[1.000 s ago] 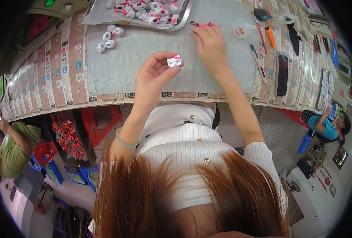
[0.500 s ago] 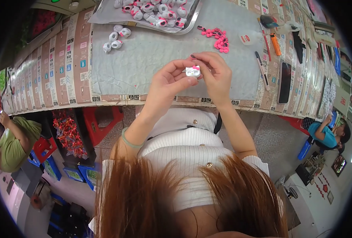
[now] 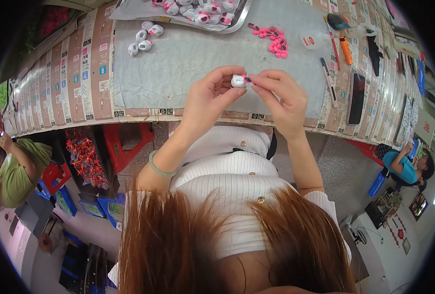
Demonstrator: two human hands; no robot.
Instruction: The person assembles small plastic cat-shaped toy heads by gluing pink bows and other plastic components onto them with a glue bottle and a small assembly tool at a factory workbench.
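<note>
- White toy piece [image 3: 237, 81] sits pinched in your left hand [image 3: 210, 100], thumb below and fingertips above, held up over the near part of the grey mat [image 3: 178, 63].
- Your right hand [image 3: 282, 100] comes in from the right, fingertips pressed together on a tiny pink part [image 3: 248, 79] right at the white piece's right side.
- So the key relation: the pink part lies just to the right of the white piece, touching it or as good as touching; I can't tell whether it is seated in or only resting against it.
- The white piece looks rounded, with no clear long axis from up here; its right face is the one turned toward your right fingertips.
- Both hands meet above the mat's front edge, well clear of the table [image 3: 70, 73] surface beneath.
- Your left hand does the holding, your right does the fine work; the right is the nearer one to the pink heap.
- That heap of pink parts [image 3: 273, 40] lies farther out on the mat, up and to the right of your hands, well apart from them.
- Three or four white pieces [image 3: 144, 39] rest loose at the mat's far left, and a metal tray [image 3: 237, 22] with more of them sits at the far edge.
- Pens and an orange marker [image 3: 346, 50] lie off to the right, beside a dark phone [image 3: 356, 98].
</note>
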